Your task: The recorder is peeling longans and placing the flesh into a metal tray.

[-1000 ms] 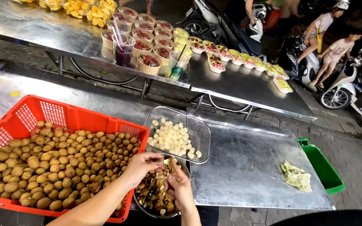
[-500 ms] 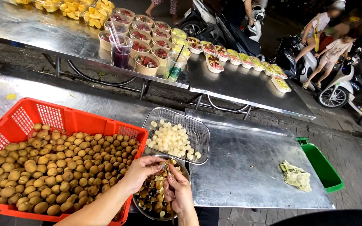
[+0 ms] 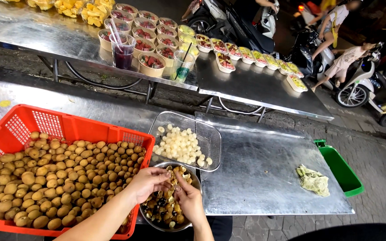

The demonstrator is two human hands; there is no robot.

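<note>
Both hands sit right over the round metal bowl of brown peels and dark seeds (image 3: 166, 214), at the near edge of the steel table. The left hand (image 3: 150, 182) has its fingers curled in and pinched together, and the right hand (image 3: 187, 200) has its fingertips bunched up against them. They seem to pinch one small fruit between them, but it's too hidden to make out properly.

Just left of the bowl is the big red plastic crate (image 3: 68, 129) heaped with small round tan-brown fruits (image 3: 45, 178). Right behind the bowl, touching its rim, is a rectangular wire mesh basket (image 3: 202, 131) with peeled whitish fruit flesh (image 3: 179, 146) in it.

Further right on the steel tabletop (image 3: 264, 169) lies a crumpled pale yellow-green cloth (image 3: 313, 180), with a green plastic bin (image 3: 342, 172) just off the table edge.
</note>
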